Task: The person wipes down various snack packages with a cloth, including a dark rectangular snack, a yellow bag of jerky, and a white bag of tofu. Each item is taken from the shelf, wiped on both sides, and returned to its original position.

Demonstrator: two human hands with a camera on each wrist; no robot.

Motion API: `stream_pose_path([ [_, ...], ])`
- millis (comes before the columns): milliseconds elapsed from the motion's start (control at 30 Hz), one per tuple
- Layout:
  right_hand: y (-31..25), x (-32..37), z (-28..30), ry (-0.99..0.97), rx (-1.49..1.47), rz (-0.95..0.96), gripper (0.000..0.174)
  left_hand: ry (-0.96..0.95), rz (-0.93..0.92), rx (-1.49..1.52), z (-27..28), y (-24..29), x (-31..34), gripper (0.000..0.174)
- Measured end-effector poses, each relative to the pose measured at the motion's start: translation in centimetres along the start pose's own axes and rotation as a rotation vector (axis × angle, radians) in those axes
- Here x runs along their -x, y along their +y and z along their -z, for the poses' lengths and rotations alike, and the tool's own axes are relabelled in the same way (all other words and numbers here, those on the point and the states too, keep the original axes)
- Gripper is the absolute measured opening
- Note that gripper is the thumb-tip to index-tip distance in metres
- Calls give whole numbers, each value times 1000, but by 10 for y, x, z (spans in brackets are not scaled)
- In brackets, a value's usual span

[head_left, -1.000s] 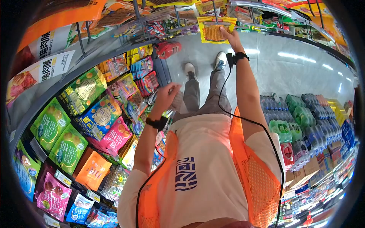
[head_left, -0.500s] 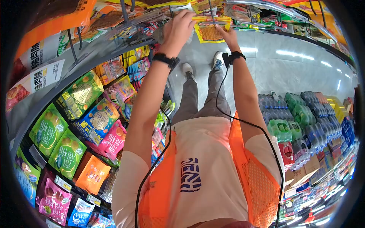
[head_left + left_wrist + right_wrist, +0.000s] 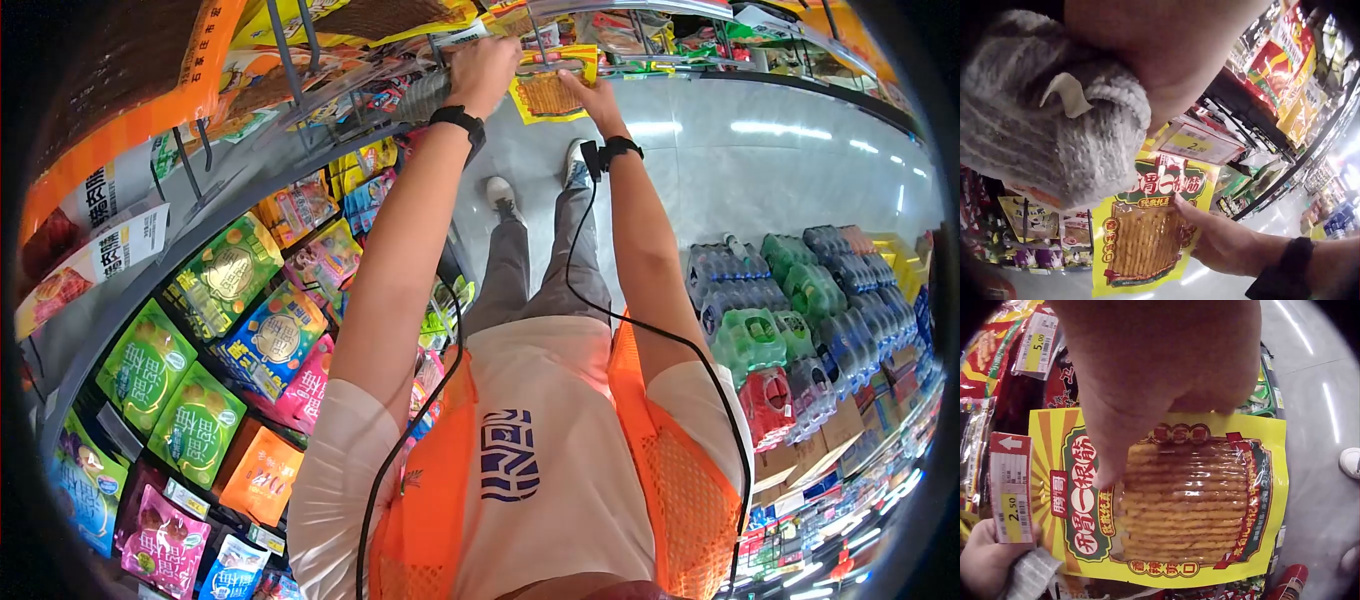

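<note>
My right hand [image 3: 597, 98] pinches a yellow snack bag [image 3: 541, 98], its thumb on the front and the fingers hidden behind. Brown ribbed sticks show through the bag's window [image 3: 1179, 506] in the right wrist view. Left of it, my left hand [image 3: 483, 75] is raised at the hook rail above the bag's top corner. A grey knitted cloth [image 3: 1054, 125] is bunched against the left palm, and its loose end [image 3: 1034, 574] hangs beside a price tag [image 3: 1011, 487]. Left fingertips lie close behind that tag, mostly hidden.
Hooks with packaged snacks [image 3: 120, 250] run along the top and left. Below them, a sloped shelf carries bright pouches [image 3: 195, 425]. Bottle packs [image 3: 750, 340] and cartons [image 3: 815, 445] stand at right. Both wrists carry a strapped camera with a black cable [image 3: 570, 250].
My left hand has risen from beside the leg to the hook rail, next to the bag. The right hand keeps its pinch on the bag, which now tilts slightly.
</note>
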State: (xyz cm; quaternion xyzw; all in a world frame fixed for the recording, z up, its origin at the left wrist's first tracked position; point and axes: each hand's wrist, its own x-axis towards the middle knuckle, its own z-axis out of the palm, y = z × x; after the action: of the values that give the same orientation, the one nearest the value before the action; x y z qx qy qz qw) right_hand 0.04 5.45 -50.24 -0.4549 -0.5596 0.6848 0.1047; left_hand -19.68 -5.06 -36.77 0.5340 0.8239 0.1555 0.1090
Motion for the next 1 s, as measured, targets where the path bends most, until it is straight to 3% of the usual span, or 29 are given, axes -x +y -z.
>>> stream_pose_path([
  [200, 1, -14, -2, 30, 60, 130, 54, 27, 47, -29, 2, -9, -4, 16],
  [367, 49, -49, 1, 117, 85, 231, 50, 35, 44, 41, 1, -9, -5, 17],
  [467, 36, -33, 7, 109, 82, 185, 45, -32, -2, 109, 9, -5, -4, 15],
  [767, -38, -7, 11, -47, 37, 414, 32, 15, -138, 143, 14, -4, -5, 15],
  [1000, -35, -21, 7, -35, 92, 350, 33, -42, -85, 84, 16, -4, -6, 13],
])
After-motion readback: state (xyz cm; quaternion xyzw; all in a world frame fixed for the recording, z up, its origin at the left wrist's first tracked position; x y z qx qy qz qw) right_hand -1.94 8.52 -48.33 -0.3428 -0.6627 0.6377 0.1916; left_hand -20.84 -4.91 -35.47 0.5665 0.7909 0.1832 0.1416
